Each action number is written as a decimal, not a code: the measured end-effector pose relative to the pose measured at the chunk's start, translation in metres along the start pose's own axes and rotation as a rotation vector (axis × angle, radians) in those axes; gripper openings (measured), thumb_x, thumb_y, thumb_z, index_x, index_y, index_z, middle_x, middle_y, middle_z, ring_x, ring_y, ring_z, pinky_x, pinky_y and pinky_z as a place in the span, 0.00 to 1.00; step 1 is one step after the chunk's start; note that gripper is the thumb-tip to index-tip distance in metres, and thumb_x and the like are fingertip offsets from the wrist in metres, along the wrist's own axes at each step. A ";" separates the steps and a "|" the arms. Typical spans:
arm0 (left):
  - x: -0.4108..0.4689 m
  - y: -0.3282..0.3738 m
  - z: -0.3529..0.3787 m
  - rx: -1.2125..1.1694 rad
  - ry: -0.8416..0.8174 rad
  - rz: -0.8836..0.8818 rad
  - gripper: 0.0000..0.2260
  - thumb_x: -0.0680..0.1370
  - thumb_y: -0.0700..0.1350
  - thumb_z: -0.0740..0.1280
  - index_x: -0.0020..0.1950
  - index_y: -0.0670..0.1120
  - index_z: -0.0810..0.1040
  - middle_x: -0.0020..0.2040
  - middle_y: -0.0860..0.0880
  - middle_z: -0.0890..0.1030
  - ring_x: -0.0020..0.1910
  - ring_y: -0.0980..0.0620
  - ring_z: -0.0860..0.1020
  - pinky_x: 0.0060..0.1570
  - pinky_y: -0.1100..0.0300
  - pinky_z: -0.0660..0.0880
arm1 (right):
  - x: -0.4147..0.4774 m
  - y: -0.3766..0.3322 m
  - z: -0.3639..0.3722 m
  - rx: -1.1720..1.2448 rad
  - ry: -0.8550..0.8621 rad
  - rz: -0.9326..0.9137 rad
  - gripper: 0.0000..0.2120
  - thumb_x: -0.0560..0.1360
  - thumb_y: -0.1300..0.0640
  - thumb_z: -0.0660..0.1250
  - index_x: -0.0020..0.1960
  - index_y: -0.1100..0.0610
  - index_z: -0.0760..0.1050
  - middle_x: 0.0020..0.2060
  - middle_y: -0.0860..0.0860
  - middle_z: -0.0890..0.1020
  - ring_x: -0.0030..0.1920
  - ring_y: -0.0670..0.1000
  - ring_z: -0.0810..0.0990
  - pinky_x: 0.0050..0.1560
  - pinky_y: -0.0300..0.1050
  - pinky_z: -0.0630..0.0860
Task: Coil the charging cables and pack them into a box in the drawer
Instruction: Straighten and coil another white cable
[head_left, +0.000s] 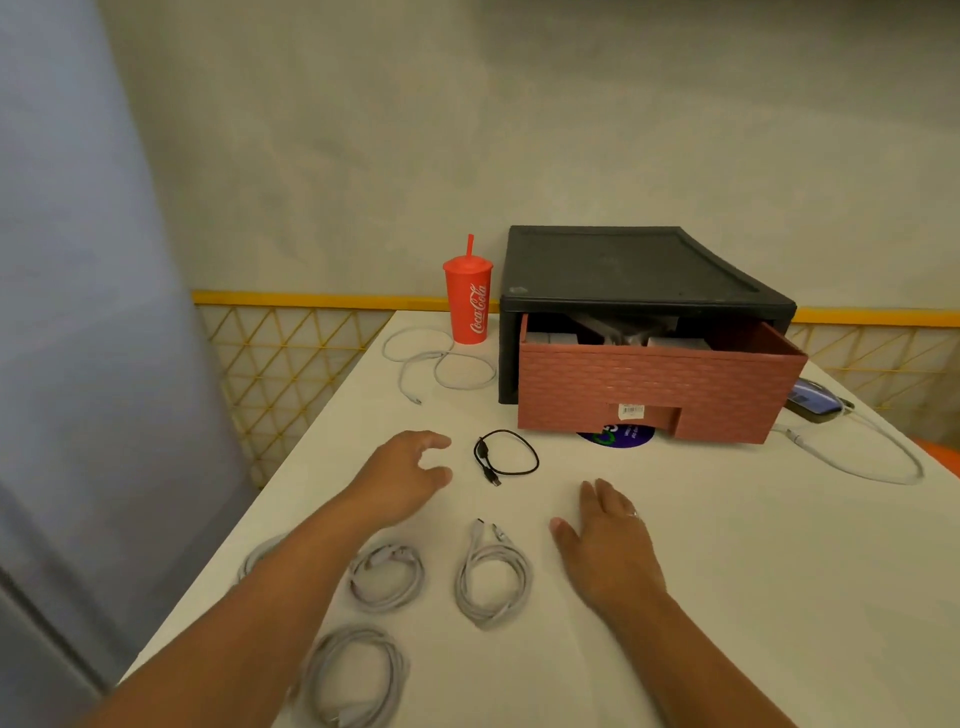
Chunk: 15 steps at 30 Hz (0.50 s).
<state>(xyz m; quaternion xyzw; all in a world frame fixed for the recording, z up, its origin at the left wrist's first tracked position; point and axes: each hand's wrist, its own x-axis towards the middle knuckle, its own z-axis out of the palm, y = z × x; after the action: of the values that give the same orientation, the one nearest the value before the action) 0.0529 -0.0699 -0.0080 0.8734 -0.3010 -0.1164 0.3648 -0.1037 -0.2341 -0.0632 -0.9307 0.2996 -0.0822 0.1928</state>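
Currently the short black USB cable (481, 450) lies loosely looped on the white table (727, 571), between the pink drawer (649, 384), pulled out of its black unit (634, 265), and the coiled white cables (465, 584) nearer the person. Left hand (410, 473) just beside it, fingers relaxed, holding nothing; right hand (602, 540) flat on the table, fingers straight. A loose white cable (441, 356) lies by the red Coca-Cola cup (467, 306).

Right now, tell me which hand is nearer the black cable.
Left. The left hand sits just left of the black cable; the right hand lies farther off, to its near right.
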 end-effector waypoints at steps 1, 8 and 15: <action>0.011 0.000 -0.002 0.014 0.008 -0.008 0.17 0.77 0.44 0.66 0.66 0.50 0.72 0.68 0.48 0.69 0.66 0.51 0.69 0.57 0.64 0.63 | 0.006 0.001 0.000 -0.051 -0.008 0.018 0.30 0.80 0.43 0.49 0.76 0.59 0.49 0.76 0.54 0.52 0.75 0.54 0.50 0.74 0.47 0.50; 0.096 -0.013 0.000 0.120 0.048 -0.119 0.19 0.77 0.43 0.64 0.68 0.46 0.70 0.70 0.46 0.67 0.65 0.46 0.71 0.58 0.61 0.67 | 0.042 0.004 0.004 -0.143 -0.048 0.008 0.31 0.80 0.42 0.44 0.76 0.58 0.45 0.77 0.53 0.47 0.76 0.54 0.46 0.75 0.48 0.46; 0.162 -0.032 0.016 0.479 -0.034 -0.159 0.24 0.80 0.49 0.56 0.76 0.49 0.56 0.77 0.43 0.53 0.75 0.44 0.55 0.71 0.53 0.53 | 0.056 0.003 0.005 -0.163 -0.075 0.005 0.31 0.80 0.42 0.44 0.77 0.56 0.44 0.77 0.52 0.44 0.76 0.53 0.45 0.74 0.47 0.46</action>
<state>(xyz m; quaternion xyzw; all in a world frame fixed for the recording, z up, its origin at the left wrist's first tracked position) 0.1886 -0.1607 -0.0392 0.9537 -0.2566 -0.0848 0.1319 -0.0586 -0.2683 -0.0668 -0.9451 0.3000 -0.0221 0.1278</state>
